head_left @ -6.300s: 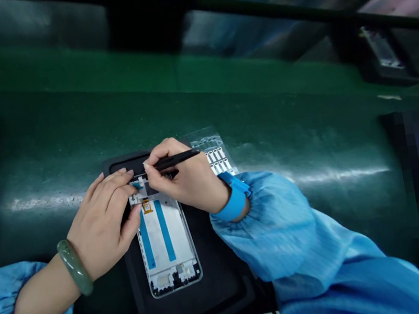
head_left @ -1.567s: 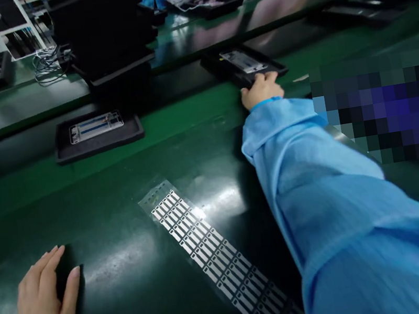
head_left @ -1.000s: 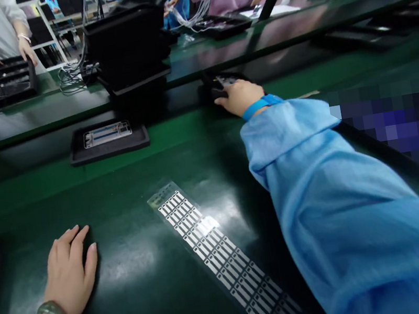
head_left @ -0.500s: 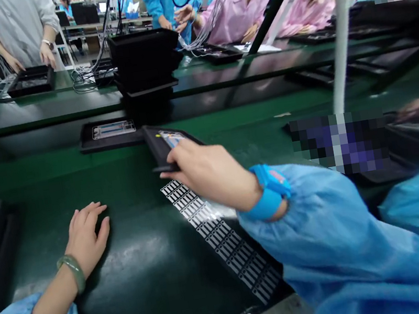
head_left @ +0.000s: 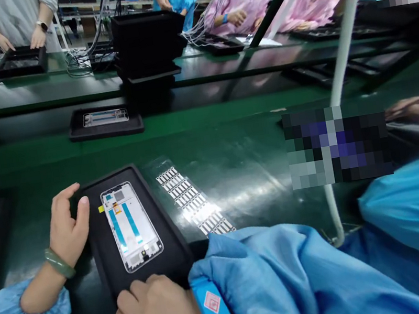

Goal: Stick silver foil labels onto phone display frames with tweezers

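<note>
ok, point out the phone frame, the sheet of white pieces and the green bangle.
Phone frame (head_left: 126, 227): head view, pale surface around mid-length.
Sheet of white pieces (head_left: 187, 196): head view, rows near its middle.
Green bangle (head_left: 59, 264): head view, band's visible middle.

We see a white pole (head_left: 343, 48) leaning, its top tilted to the right and its lower end curving near the front of a workbench (head_left: 258, 138). Left of the pole, that glossy green surface spreads wide, and we notice a bright glare (head_left: 240, 189) across it. Behind the pole, a dark rail (head_left: 65, 102) runs across the view, and beyond it we make out a second bench (head_left: 82, 81) with pale reflections. A dark slanted bar (head_left: 270, 15) rises left of the pole's upper part. Farther back, well left of the pole, we spot a light-topped table (head_left: 117, 3). Blocky blurring covers patches on both sides of the pole.
</note>
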The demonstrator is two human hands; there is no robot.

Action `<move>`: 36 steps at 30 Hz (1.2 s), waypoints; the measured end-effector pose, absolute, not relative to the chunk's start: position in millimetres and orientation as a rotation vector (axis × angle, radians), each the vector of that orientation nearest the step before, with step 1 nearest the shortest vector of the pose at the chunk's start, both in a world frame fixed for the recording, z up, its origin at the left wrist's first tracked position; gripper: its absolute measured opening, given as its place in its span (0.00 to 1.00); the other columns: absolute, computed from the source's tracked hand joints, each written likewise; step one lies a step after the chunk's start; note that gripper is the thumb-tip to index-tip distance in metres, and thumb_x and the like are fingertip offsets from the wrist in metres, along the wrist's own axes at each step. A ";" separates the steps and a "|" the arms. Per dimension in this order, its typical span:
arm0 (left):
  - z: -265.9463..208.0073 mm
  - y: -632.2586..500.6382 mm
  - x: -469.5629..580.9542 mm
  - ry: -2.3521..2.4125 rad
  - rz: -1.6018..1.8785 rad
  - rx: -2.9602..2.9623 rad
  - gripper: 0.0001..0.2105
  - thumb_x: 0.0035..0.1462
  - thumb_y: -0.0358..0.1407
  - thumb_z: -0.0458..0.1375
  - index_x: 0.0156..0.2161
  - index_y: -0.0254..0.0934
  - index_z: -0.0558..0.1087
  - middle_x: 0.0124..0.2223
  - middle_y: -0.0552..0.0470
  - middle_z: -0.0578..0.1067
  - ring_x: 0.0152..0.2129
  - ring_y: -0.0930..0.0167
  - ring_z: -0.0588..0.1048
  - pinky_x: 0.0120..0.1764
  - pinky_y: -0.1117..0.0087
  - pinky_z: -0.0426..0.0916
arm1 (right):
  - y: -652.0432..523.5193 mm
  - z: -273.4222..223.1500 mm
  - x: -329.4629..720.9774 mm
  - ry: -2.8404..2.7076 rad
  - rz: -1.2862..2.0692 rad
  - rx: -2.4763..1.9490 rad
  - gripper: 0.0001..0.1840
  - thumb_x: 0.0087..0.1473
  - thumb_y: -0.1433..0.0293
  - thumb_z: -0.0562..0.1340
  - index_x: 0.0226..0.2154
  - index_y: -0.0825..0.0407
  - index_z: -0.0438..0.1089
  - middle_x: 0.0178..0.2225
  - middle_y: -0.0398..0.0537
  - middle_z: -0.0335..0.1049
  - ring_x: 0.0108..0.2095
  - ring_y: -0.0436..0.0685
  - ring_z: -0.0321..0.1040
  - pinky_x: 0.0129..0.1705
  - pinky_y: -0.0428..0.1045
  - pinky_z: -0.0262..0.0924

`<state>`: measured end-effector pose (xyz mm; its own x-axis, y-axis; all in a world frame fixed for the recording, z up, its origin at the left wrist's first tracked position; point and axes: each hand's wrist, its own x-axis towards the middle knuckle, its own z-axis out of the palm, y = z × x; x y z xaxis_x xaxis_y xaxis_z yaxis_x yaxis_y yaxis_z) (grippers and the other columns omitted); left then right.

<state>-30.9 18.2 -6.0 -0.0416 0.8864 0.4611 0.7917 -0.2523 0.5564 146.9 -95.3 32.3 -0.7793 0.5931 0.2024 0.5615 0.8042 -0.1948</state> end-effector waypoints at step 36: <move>6.5 49.4 115.5 1.327 0.419 2.291 0.12 0.57 0.37 0.52 0.43 0.41 0.74 0.52 0.48 0.72 0.52 0.65 0.68 0.60 0.53 0.47 | 58.0 1.2 314.3 -2.187 0.722 -1.204 0.14 0.52 0.61 0.61 0.39 0.52 0.72 0.38 0.47 0.72 0.40 0.53 0.69 0.41 0.47 0.61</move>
